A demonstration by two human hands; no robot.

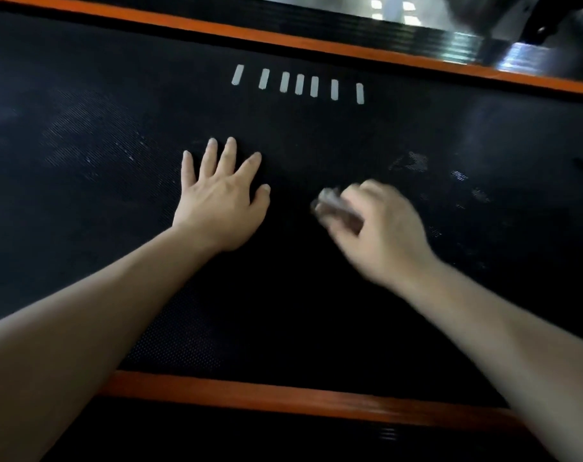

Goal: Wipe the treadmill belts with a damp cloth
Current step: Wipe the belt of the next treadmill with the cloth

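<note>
Head view, step: wiping mid-belt, by my judgement.
Treadmill belt (300, 135): black, textured, between orange side rails (283, 393).
Left hand (222, 208): flat, fingers spread, pressing the belt at 9 o'clock of the cloth.
Right hand (383, 231): curled round a small grey cloth (336, 208) (blurred), apparently on the belt.
Next move: sweep toward the pale smudges (411, 161) at 2 o'clock of the right hand; the textured surface likely needs firm pressure.
Containers: none in view.

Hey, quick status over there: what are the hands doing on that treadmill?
Left hand flat on belt, fingers spread. Right hand grips small cloth, blurred. Pale smudges right of it. Nothing seen in the way.
</note>
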